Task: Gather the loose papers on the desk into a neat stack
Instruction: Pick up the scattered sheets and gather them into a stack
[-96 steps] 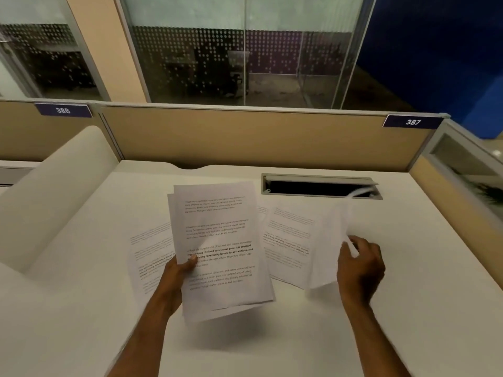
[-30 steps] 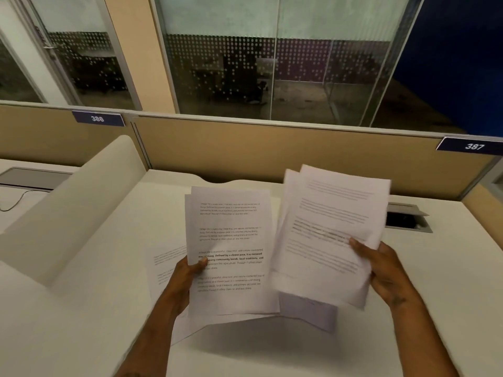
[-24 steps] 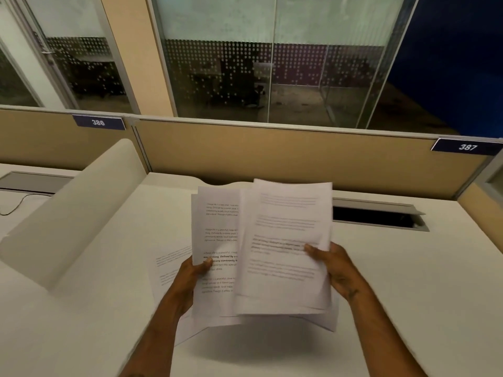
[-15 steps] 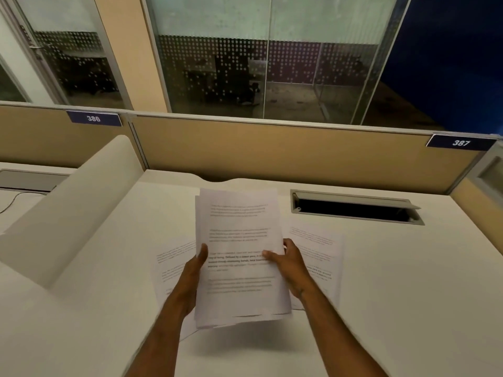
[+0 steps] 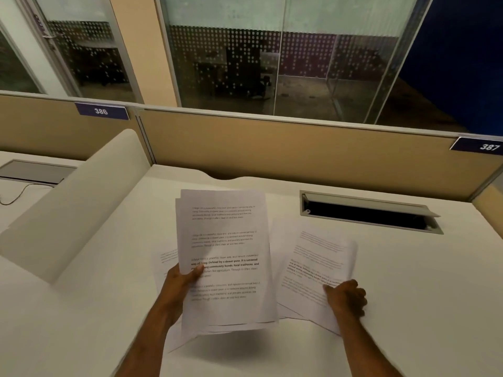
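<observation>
Several sheets sit pinched as a bundle (image 5: pixel 226 257) in the left hand (image 5: pixel 181 284), while the right hand (image 5: pixel 345 296) closes on a loose sheet (image 5: pixel 318 270) beneath it, and another page (image 5: pixel 166 261) lies behind the left hand.

My L hand (image 5: pixel 183 281) is raised, thumb pinched over fingers; R hand (image 5: pixel 346 297) is low, fingers curled closed, both forearms reaching fwd.

Two bare forearms rise from the lower edge of the frame, one at lower centre-left, one at lower right. No sleeve, watch, ring or glove shows on either. The left hand (image 5: pixel 181 281) shows its thumb; the right hand (image 5: pixel 346 296) shows its knuckles, slightly blurred.
</observation>
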